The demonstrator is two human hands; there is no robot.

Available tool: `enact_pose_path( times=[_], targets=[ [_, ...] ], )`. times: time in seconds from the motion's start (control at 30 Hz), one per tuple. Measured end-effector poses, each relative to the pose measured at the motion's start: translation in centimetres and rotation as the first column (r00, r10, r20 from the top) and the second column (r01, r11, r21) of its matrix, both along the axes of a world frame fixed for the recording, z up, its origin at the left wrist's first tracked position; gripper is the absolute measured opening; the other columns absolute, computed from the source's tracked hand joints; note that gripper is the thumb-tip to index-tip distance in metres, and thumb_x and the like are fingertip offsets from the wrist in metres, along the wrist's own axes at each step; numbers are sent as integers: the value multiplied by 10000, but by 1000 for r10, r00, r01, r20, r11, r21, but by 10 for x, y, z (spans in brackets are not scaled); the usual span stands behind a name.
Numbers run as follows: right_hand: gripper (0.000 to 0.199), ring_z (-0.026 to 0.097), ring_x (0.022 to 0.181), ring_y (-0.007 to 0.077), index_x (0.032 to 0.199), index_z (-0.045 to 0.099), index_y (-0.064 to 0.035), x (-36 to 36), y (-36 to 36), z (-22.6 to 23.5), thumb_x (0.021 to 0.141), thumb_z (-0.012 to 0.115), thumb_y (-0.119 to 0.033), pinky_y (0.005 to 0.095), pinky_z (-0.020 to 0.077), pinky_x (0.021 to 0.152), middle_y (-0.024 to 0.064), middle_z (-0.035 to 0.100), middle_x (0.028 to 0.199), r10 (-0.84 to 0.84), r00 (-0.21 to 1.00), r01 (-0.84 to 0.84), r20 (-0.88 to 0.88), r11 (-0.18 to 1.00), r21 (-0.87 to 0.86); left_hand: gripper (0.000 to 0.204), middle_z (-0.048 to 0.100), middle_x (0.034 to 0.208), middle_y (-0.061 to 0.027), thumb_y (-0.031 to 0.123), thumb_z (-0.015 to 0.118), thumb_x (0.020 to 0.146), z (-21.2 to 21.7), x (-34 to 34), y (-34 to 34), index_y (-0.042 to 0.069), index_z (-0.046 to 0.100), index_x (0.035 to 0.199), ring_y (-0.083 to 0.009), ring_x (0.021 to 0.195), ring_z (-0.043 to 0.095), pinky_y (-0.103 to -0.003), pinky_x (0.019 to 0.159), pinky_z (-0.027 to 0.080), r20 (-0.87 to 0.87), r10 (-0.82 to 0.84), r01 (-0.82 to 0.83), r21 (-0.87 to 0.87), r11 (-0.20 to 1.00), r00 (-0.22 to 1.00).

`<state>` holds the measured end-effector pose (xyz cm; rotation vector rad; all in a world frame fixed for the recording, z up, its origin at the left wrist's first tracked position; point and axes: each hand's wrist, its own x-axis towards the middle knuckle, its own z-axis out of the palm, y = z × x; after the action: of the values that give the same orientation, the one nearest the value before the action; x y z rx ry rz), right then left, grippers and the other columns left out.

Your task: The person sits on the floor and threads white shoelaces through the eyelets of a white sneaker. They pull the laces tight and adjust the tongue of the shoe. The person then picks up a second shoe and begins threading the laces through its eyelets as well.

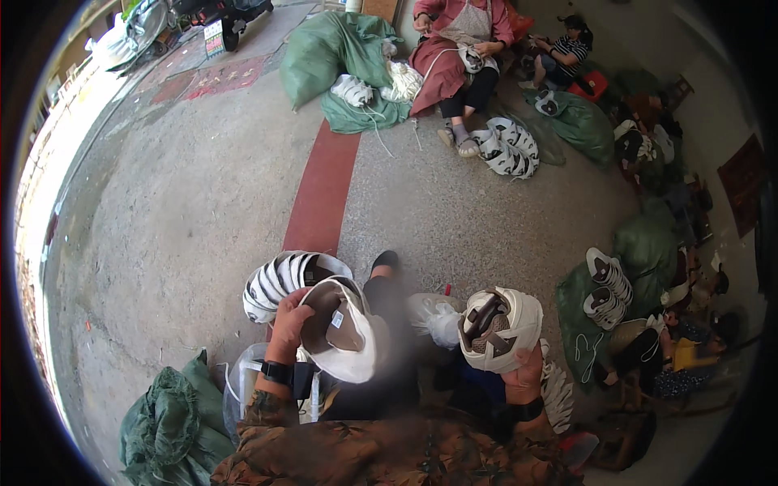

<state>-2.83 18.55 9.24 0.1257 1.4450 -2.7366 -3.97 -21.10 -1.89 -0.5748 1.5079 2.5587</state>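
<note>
My left hand [287,328] is closed on the rim of a cream shoe upper [366,350], its brown lining and a small white label facing up. In my right hand [525,374] sits a second cream shoe upper [523,312], with brown mesh and a dark, glossy piece in its opening; I cannot make out what that piece is. Just beyond my left hand lies a nested row of white and black shoe uppers [271,285]. White cord [557,397] hangs beside my right wrist. A blurred smear covers the middle between my hands.
Green sacks lie at lower left [166,421], far ahead [324,49] and right [648,243]. A seated person in a pink top [454,40] handles a shoe upper ahead, with stacked uppers [509,148] by their feet. More people sit along the right. A clear plastic bag [438,318] lies between my hands.
</note>
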Motion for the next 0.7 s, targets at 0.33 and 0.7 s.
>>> enact_pose_path(
  times=[0.33,0.7],
  targets=[
    [813,525,1128,306,1330,332,35,39,1,4,601,678,-63,415,436,980,169,500,1244,133,991,-133,11,991,0,592,551,1109,-66,183,710,747,30,58,41,-6,451,1245,-156,1030,514,-281,926,396,-205,-402,381,-135,915,892],
    [742,519,1127,304,1329,325,46,58,29,1,660,640,-19,417,417,979,182,490,1244,59,992,-43,-114,990,137,468,595,1060,-117,89,511,753,13,101,76,-31,499,1205,-204,913,598,-321,802,496,-47,128,-116,207,971,991]
  ],
)
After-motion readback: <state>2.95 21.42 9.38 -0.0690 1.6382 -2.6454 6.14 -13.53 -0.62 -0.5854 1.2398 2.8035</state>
